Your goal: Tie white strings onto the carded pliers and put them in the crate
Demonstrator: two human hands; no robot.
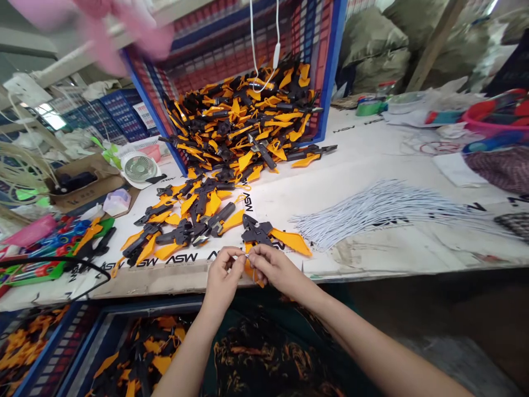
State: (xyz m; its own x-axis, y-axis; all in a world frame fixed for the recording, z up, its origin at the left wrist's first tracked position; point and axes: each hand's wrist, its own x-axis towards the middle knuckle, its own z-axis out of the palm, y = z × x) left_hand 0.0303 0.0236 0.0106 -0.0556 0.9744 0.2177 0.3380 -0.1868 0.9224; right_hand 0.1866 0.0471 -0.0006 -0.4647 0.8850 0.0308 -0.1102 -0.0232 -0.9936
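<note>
My left hand (223,273) and my right hand (275,269) meet at the table's near edge, both pinched on a thin white string (246,256). An orange toy part (250,273) hangs between the hands, mostly hidden by my right fingers. Just beyond the hands lies a black and orange toy piece (273,236) on the table. A bundle of white strings (384,212) is spread out to the right.
A tipped blue crate (330,60) spills a pile of black and orange toy pieces (231,138) across the white table (372,165). More lie in crates (136,353) below the near edge. A small fan (139,168), boxes and coloured toys sit at left; bowls and clutter at far right.
</note>
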